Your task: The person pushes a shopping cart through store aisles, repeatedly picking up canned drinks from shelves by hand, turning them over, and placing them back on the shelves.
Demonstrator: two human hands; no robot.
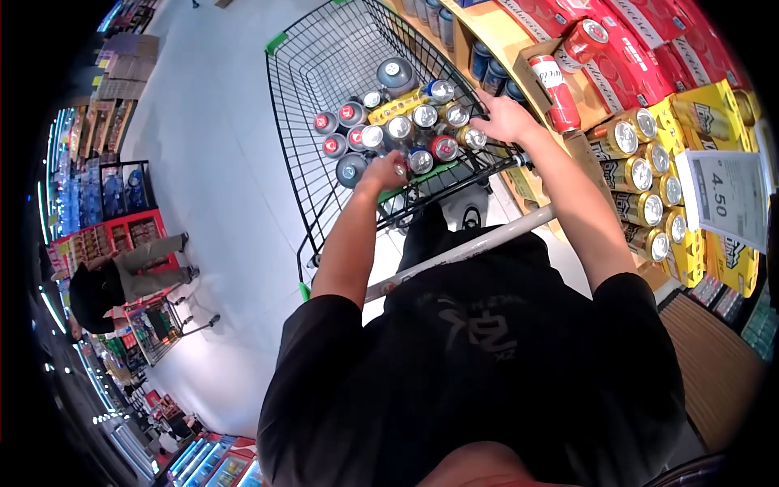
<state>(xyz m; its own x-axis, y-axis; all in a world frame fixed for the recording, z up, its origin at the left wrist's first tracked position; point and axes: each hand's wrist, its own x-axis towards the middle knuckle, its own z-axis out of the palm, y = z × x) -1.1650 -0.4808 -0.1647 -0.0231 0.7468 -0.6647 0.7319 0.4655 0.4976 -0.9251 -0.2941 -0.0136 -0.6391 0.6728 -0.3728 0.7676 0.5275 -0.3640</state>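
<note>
In the head view, a black wire shopping cart [280, 105] stands in front of me, with several drink cans and bottles grouped in its basket. My left hand [383, 172] curls round the top of a can [400, 170] at the near side of the group. Beside it are a blue-rimmed can [420, 161] and a red can [445, 148]. My right hand [507, 120] is at the basket's right side, thumb and forefinger apart, close to a gold can [471, 137]; whether it touches the can I cannot tell. A large dark bottle [396, 75] stands farther back.
The cart's pale handle [462, 250] crosses before my body. On the right, a shelf holds red beer packs [625, 57], a red-and-white can [555, 93], gold cans [641, 174] and a price sign [722, 195]. Another person [122, 280] with a cart is across the aisle.
</note>
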